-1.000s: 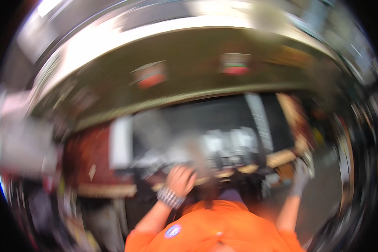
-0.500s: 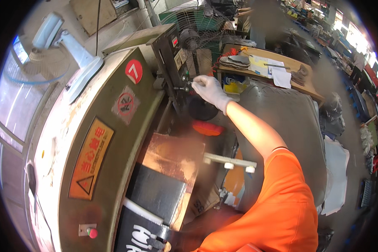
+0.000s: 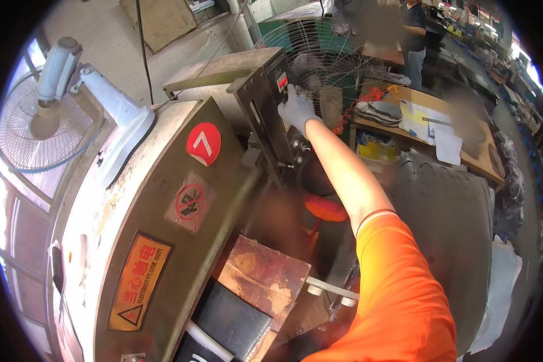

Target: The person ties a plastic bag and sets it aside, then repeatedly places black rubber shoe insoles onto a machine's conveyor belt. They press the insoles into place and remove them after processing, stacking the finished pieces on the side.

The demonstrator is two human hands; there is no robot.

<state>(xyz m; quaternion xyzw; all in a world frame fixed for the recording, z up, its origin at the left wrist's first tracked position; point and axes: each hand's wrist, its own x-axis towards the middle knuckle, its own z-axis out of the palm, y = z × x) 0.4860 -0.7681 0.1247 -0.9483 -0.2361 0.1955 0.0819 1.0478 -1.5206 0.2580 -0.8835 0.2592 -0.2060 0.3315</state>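
Observation:
My right hand [image 3: 297, 114], in a pale work glove, reaches up to the dark control panel [image 3: 264, 99] at the end of a green machine [image 3: 181, 163]. Its index finger stretches up just below a small red-lit switch or display [image 3: 282, 82]; I cannot tell whether it touches. Nothing shows in this hand. Below the wrist, metal knobs [image 3: 298, 146] stick out from the panel. Nearer to me lie a worn brown board [image 3: 262, 265] and a smooth black slab [image 3: 232, 314]. My left hand is out of sight.
A pale blue fan [image 3: 42, 120] stands on the machine's left. Behind the panel is a large caged fan [image 3: 320, 54]. Stacked pieces and papers lie on a wooden table [image 3: 368, 123]. A grey covered surface [image 3: 440, 223] fills the right side. Another person [image 3: 414, 42] stands far back.
My right hand has gone from the metal knobs up to the red-lit part of the panel, its index finger now extended. The view has shifted, so the machine sits lower and further right.

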